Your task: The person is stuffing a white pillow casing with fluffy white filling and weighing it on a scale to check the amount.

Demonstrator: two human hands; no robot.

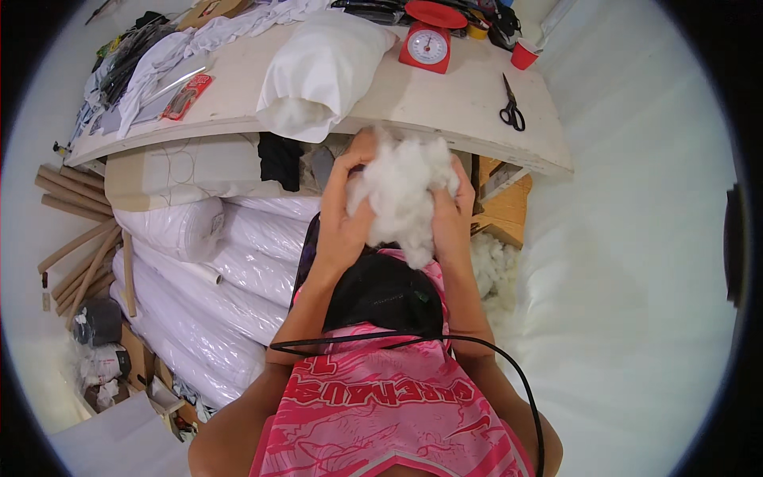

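A fluffy clump of white fiber stuffing [405, 187] is held between my two hands, in front of the table's near edge. My left hand [350, 211] grips its left side, with the fingers curled around the top. On the opposite side, my right hand [453, 211] presses into the clump, its fingers partly sunk in the fiber. Just beyond, on the table, lies a white fabric pillow case [326, 67] with its open end toward me. White stuffing [298, 114] shows inside that opening.
On the table [477, 95] stand a red dial scale [427, 48] and a red cup [524, 54]; black scissors [512, 103] lie at the right. Plastic-wrapped white rolls [207, 302] and cardboard tubes [79, 262] fill the lower left. More loose stuffing [494, 266] sits below my right arm.
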